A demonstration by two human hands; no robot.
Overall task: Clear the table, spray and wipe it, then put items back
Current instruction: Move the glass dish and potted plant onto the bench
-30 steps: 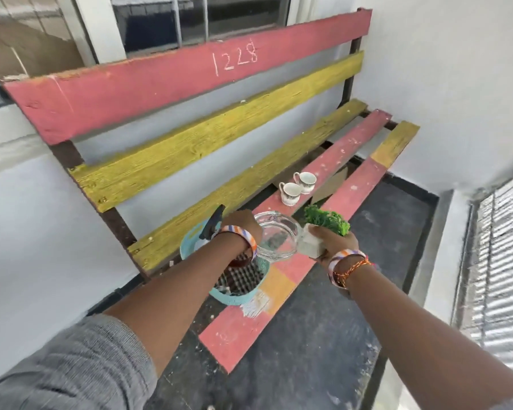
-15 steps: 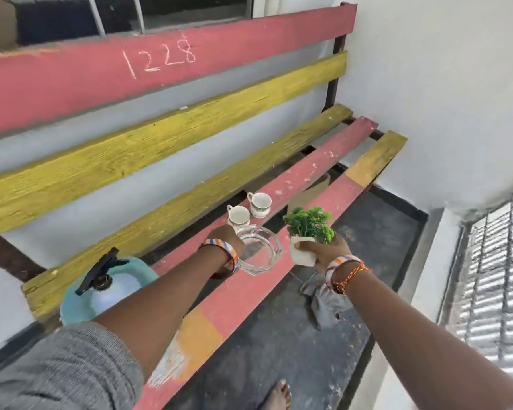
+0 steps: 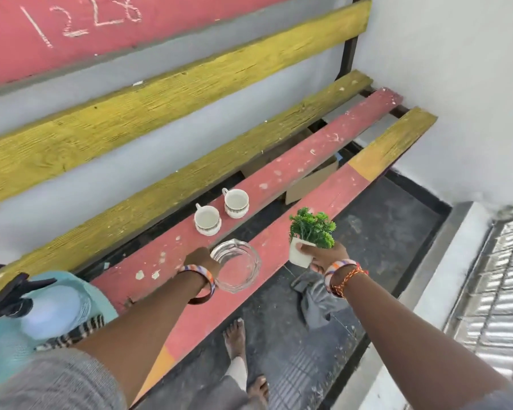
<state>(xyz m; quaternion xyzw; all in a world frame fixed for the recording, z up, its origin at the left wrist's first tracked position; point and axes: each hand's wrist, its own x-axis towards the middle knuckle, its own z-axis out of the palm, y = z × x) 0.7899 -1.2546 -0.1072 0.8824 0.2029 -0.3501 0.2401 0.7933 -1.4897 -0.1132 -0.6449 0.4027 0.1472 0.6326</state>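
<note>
Your left hand [image 3: 201,259] grips the glass ashtray [image 3: 236,268] over the tabletop [image 3: 293,161]; your right hand [image 3: 326,257] pinches the small potted plant [image 3: 308,235].

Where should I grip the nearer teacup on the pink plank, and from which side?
Take the nearer teacup by its small handle, which juts from the rim on the far-left, towards the yellow plank. Come from that side or from above: the second cup stands close on its right, and the glass ashtray in the left hand crowds the near side.
</note>
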